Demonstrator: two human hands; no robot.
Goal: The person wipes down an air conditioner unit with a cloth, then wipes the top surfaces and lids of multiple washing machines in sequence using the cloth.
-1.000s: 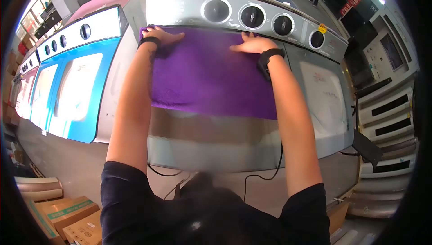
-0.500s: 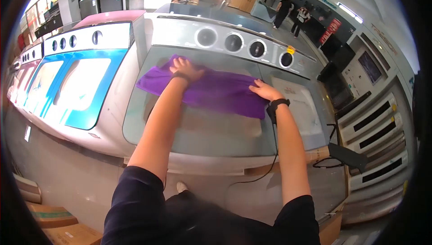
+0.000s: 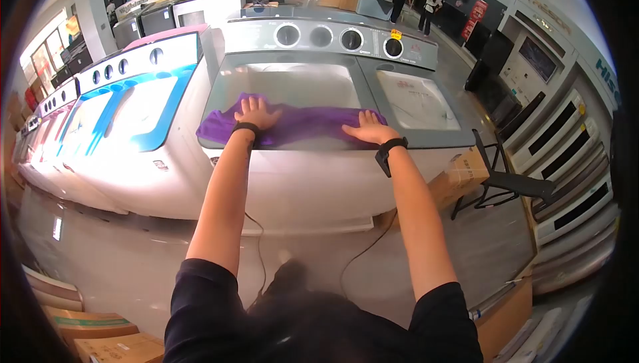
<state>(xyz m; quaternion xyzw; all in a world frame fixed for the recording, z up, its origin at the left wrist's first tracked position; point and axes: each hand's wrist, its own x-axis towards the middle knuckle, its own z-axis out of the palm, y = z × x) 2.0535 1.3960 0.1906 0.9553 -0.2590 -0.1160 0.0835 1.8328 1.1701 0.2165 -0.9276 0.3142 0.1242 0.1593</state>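
Note:
A purple cloth (image 3: 306, 125) lies stretched sideways along the front edge of a grey-topped twin-tub washing machine (image 3: 286, 183). My left hand (image 3: 258, 115) rests flat on the cloth's left part, fingers spread. On its right end lies my right hand (image 3: 373, 129), also flat, with the fingers apart. Behind the cloth show the large left lid (image 3: 299, 83) and the smaller right lid (image 3: 419, 100), both down. Round knobs line the control panel (image 3: 333, 38) at the back, with a yellow tag (image 3: 396, 34) above one of them.
To the left stands a blue-topped washing machine (image 3: 143, 113) in a row of others. A black folding chair (image 3: 512, 183) and a cardboard box (image 3: 466, 170) are at the right. Cables (image 3: 261, 250) trail on the floor. Cartons (image 3: 120, 346) sit at lower left; people (image 3: 399, 0) stand far back.
Both hands have drawn the purple cloth from the middle of the lids toward me, to the machine's front edge. The camera view has shifted too, showing more of the machine's front.

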